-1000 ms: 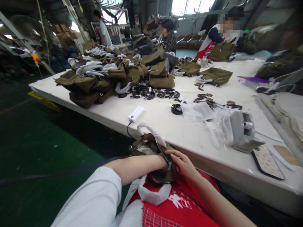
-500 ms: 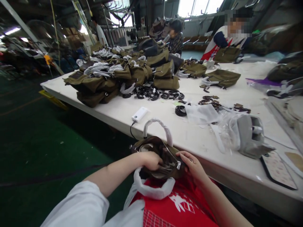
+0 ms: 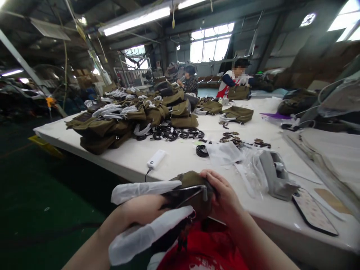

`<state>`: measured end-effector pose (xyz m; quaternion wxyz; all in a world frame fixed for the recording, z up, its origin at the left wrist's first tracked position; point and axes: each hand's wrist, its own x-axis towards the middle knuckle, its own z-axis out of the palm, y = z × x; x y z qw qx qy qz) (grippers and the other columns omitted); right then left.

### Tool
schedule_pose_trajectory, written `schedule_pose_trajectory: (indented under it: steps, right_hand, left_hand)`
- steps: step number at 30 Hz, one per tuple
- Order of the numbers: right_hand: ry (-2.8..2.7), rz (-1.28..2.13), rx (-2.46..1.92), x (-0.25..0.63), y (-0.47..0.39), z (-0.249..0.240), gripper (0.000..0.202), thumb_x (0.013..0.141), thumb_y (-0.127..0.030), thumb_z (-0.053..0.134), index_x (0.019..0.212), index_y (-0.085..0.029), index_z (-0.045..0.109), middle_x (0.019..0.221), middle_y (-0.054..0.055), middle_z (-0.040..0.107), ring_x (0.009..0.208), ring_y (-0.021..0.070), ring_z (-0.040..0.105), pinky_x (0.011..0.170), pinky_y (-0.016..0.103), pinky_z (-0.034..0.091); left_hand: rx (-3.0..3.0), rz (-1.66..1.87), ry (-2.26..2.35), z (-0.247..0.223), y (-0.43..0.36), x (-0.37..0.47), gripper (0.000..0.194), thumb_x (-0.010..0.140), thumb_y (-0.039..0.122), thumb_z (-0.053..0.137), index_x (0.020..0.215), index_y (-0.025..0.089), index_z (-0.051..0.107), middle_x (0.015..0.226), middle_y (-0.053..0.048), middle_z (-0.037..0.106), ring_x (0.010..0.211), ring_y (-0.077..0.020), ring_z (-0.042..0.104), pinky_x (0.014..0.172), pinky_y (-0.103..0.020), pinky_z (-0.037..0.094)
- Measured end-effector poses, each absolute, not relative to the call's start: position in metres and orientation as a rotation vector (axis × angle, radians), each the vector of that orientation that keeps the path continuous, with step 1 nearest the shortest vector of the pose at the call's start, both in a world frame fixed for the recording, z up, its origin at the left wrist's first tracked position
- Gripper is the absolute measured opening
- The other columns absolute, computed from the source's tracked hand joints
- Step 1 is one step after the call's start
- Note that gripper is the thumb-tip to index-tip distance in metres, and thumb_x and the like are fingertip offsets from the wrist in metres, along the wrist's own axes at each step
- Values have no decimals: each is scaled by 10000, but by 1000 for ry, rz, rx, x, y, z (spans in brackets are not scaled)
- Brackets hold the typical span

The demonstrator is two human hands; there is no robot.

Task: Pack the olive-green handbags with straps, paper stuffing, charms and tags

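Note:
An olive handbag (image 3: 192,179) with an open metal zipper is held in front of my red apron, at the table's near edge. Its two handles, a rear handle (image 3: 146,189) and a front handle (image 3: 149,234), are wrapped in white padding and point left. My left hand (image 3: 150,206) reaches between the handles into the bag's opening; its fingers are hidden inside. Around the bag's right end curls my right hand (image 3: 225,193), fingers on top and thumb side against the near face. Below the zipper, a dark piece hangs from a small ring near the front handle.
A white table (image 3: 180,153) carries a heap of olive bags (image 3: 112,123), coiled black straps (image 3: 165,133), a white power bank (image 3: 156,159) with a cable, a grey tape dispenser (image 3: 277,176) and a patterned phone (image 3: 315,212). Two people work at the far side.
The bag has tipped, its handles swinging from upright and forward to the left. My left hand has gone deeper inside, and my right hand wraps further round the end. The head view has lifted.

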<state>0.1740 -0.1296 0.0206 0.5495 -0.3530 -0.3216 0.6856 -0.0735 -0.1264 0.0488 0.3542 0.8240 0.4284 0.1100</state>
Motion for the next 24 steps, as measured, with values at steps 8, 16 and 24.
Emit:
schedule_pose_trajectory:
  steps: [8, 16, 24]
  right_hand:
    - [-611, 1145, -868, 283, -99, 27, 362, 706, -435, 750, 983, -219, 661, 363, -104, 439, 260, 45, 295, 263, 130, 206]
    - [-1126, 445, -1699, 380, -85, -29, 422, 718, -534, 659, 889, -153, 717, 643, 29, 644, 518, 151, 552, 466, 266, 428]
    - [-1906, 358, -1445, 310, -80, 68, 285, 888, -436, 549, 920, -204, 712, 936, 68, 709, 874, 211, 655, 804, 332, 513]
  left_hand:
    - [2280, 715, 882, 86, -83, -32, 359, 979, 326, 377, 1148, 215, 673, 1213, -50, 683, 1143, -202, 605, 1004, -325, 462]
    - [2555, 732, 767, 8, -59, 37, 491, 779, 74, 477, 1244, 191, 582, 1237, -83, 657, 1158, -222, 588, 1095, -426, 393]
    - [1946, 1821, 1246, -47, -61, 8, 475, 947, 301, 400, 1399, 156, 379, 1418, -173, 447, 1344, -282, 410, 1125, -523, 322]
